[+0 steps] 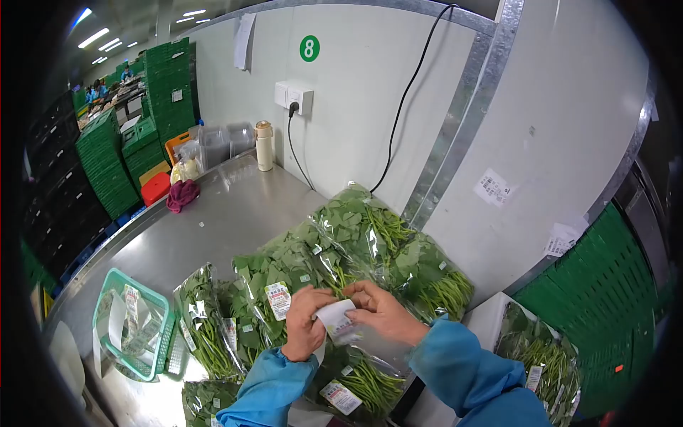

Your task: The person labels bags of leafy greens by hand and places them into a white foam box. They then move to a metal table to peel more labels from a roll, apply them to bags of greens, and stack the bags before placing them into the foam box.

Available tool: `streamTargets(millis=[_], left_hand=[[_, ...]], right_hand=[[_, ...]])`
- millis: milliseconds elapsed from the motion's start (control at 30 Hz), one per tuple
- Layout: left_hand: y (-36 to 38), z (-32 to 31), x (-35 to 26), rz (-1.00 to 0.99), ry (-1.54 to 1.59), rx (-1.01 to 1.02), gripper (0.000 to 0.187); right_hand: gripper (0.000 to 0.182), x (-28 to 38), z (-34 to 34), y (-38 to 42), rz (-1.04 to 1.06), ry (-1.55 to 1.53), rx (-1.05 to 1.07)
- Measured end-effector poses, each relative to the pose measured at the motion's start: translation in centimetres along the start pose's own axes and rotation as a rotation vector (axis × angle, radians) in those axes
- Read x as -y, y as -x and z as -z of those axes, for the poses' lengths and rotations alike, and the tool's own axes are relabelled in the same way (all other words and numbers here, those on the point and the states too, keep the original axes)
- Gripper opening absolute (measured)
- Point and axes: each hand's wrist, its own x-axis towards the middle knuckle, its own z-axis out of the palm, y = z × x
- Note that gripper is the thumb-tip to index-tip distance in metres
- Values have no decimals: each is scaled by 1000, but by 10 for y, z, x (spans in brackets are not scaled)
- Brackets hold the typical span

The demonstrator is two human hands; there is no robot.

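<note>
Pinched between both hands, left hand (304,324) and right hand (388,313), is a white label (338,322), fingertips pressed on it. Bagged greens (366,384) sit right below, more bags behind, and a green basket (158,341) off left.

At my fingers (371,290), I get a white label strip (339,320) of smooth paper, with a slight sheen. Just beyond them, clear plastic bags (353,206) show glossy, crinkled highlights over matt green leaves (263,267). Nearer than my fingers, the sleeves (455,356) look like creased blue cloth, mostly matt. Left of them, the tabletop (235,206) is smooth metal with bright glare, under a pale green plastic basket (162,334). Farther off, I see a rumpled, matt magenta rag (183,196).
</note>
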Motion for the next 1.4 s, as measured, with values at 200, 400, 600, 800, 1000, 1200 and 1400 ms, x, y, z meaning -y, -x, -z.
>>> streamTargets(millis=[200,400,600,800,1000,1200,1400], left_hand=[[13,-26,3,451,457,-35,7],[32,-34,10,429,368,146,5],[53,-42,12,427,303,142,7],[29,-36,3,189,135,34,22],[28,-34,-2,118,53,24,19],[52,-45,-2,592,547,-111,15],[42,-42,-6,663,812,-169,10]], right_hand=[[33,-10,15,4,-38,125,76],[14,-5,26,38,83,416,-97],[15,59,143,71,110,380,-468],[27,-16,262,54,-250,1087,-121],[63,-70,251,39,-230,1614,-389],[93,-74,303,46,-456,1311,-782],[48,-88,324,56,-340,959,-610]])
